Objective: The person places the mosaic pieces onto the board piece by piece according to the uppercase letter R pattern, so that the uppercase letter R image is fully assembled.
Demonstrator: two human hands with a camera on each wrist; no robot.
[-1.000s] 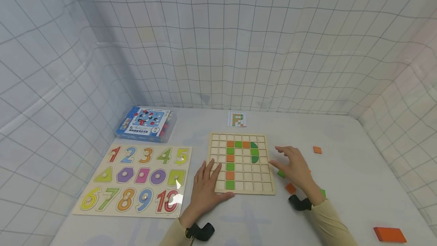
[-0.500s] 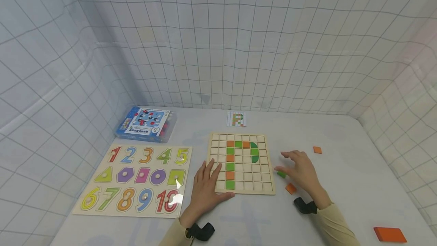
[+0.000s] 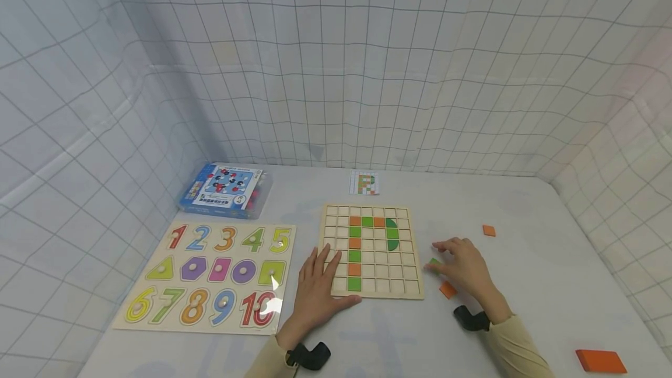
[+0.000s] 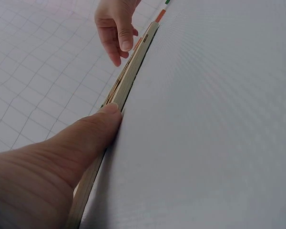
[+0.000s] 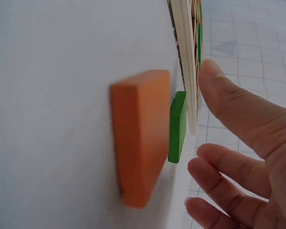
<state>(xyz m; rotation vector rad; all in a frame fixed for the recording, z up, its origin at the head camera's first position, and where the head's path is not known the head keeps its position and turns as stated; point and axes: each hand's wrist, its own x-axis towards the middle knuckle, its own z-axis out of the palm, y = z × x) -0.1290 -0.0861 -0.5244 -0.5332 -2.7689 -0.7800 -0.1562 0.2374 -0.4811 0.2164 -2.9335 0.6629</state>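
Observation:
A wooden grid board (image 3: pixel 370 294) bears orange and green square tiles in a column and a row, with dark green rounded pieces at their right end. My left hand (image 3: pixel 315 293) rests on its near left corner, fingers spread. In the left wrist view the left thumb (image 4: pixel 93 131) presses along the board's edge. Just right of the board, my right hand (image 3: pixel 464 267) hovers over a loose green tile (image 5: pixel 178 128), thumb and fingers apart and holding nothing. An orange tile (image 5: pixel 142 138) lies close beside the green one, nearer to me.
A number puzzle board (image 3: pixel 205 279) lies to the left, with a blue boxed set (image 3: pixel 223 191) behind it. A small pattern card (image 3: pixel 364 182) stands beyond the grid board. Another orange tile (image 3: pixel 489 230) lies farther right; an orange block (image 3: pixel 601 360) sits at the near right.
My right hand has drawn back to the right, away from the board, and its thumb now overlaps the green tile. The left hand has stayed in place on the board.

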